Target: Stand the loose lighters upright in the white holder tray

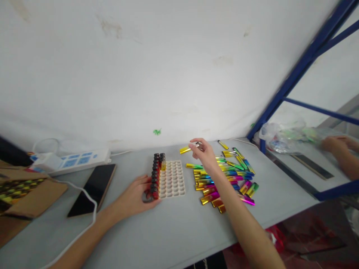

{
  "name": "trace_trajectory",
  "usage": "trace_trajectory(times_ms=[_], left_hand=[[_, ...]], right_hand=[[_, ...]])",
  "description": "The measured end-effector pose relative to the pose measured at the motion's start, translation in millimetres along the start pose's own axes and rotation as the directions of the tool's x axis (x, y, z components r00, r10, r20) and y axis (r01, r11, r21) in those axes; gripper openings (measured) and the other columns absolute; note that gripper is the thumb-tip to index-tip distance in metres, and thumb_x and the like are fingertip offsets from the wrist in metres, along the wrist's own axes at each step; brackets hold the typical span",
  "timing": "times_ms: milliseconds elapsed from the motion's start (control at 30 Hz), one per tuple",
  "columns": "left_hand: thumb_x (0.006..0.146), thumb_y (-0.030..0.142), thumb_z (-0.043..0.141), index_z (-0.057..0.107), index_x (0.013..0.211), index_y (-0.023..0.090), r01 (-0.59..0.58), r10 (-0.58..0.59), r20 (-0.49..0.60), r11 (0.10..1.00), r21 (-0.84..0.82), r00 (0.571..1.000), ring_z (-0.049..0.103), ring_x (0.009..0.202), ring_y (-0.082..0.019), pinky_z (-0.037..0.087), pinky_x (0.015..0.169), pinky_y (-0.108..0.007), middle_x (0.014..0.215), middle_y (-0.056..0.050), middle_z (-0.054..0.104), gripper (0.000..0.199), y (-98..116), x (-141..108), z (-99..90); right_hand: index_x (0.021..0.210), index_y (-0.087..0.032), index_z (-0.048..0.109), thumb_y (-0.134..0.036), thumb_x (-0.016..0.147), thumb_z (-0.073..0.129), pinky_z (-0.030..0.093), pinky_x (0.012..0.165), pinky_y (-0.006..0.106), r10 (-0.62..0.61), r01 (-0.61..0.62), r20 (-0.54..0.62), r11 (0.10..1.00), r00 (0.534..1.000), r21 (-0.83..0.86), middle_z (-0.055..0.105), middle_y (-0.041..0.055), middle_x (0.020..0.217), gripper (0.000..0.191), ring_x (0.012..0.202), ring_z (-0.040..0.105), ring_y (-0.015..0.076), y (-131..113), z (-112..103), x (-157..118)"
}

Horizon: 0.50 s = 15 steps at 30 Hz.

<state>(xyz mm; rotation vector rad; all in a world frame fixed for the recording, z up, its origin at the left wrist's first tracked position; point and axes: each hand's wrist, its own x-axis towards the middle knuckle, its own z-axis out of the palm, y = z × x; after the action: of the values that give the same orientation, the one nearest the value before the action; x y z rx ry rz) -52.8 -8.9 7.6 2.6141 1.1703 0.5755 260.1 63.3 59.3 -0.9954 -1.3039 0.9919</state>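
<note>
the right hand (203,152) pinches a yellow tube (184,150) that could slip if loosely held, while the left hand (137,194), finger grip unclear, could jolt the tray (179,179)

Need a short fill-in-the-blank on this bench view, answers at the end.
1. The ____ hand holds a yellow piece.
2. From the camera, black-topped pieces stand along the ____ side of the tray.
3. A ____ cable crosses the phone.
4. The big frame by the wall is painted ____.

Missing words: right; left; white; blue.
</note>
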Motion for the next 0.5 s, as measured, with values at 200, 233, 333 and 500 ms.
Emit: trace_trajectory(times_ms=[200,233,333,500], left_hand=[[0.089,0.043,0.081,0.080,0.080,0.024,0.015,-0.015,0.025,1.000,0.013,1.000,0.078,0.105,-0.032,0.060,0.109,-0.047,0.104,-0.009,0.085,0.021,-0.9,-2.1,1.7],[0.090,0.044,0.081,0.080,0.080,0.023,0.020,-0.020,0.029,1.000,0.015,0.999,0.078,0.105,-0.033,0.061,0.108,-0.048,0.104,-0.010,0.085,0.023,-0.7,-2.0,1.5],[0.090,0.045,0.080,0.081,0.083,0.023,0.028,-0.029,0.044,1.000,0.009,0.999,0.079,0.106,-0.034,0.059,0.112,-0.051,0.105,-0.010,0.086,0.023,0.4,-1.6,0.1],[0.089,0.043,0.081,0.081,0.085,0.024,0.045,-0.044,0.065,0.999,-0.021,0.997,0.079,0.111,-0.034,0.056,0.117,-0.051,0.107,-0.010,0.086,0.019,2.3,-0.1,-3.2]], right_hand=[[0.085,-0.023,0.064,-0.081,0.083,0.080,0.051,0.067,0.028,0.154,-0.181,0.176,0.972,0.972,0.149,0.060,-0.0029,0.079,0.059,0.071,0.056,0.0148,7.9,34.7,-24.2],[0.089,-0.024,0.062,-0.083,0.085,0.077,0.054,0.069,0.029,0.177,-0.216,0.216,0.960,0.960,0.177,0.062,-0.0027,0.083,0.060,0.072,0.059,0.0153,7.8,37.0,-29.1],[0.097,-0.028,0.053,-0.085,0.091,0.067,0.053,0.060,0.029,0.220,-0.302,0.323,0.925,0.920,0.230,0.058,-0.0067,0.077,0.059,0.059,0.056,0.0139,5.5,42.7,-40.3],[0.083,-0.028,0.047,-0.088,0.087,0.065,0.026,0.046,0.024,0.301,-0.337,0.233,0.932,0.925,0.136,0.031,-0.0117,0.062,0.063,0.050,0.027,0.0106,7.4,51.1,-46.9]])
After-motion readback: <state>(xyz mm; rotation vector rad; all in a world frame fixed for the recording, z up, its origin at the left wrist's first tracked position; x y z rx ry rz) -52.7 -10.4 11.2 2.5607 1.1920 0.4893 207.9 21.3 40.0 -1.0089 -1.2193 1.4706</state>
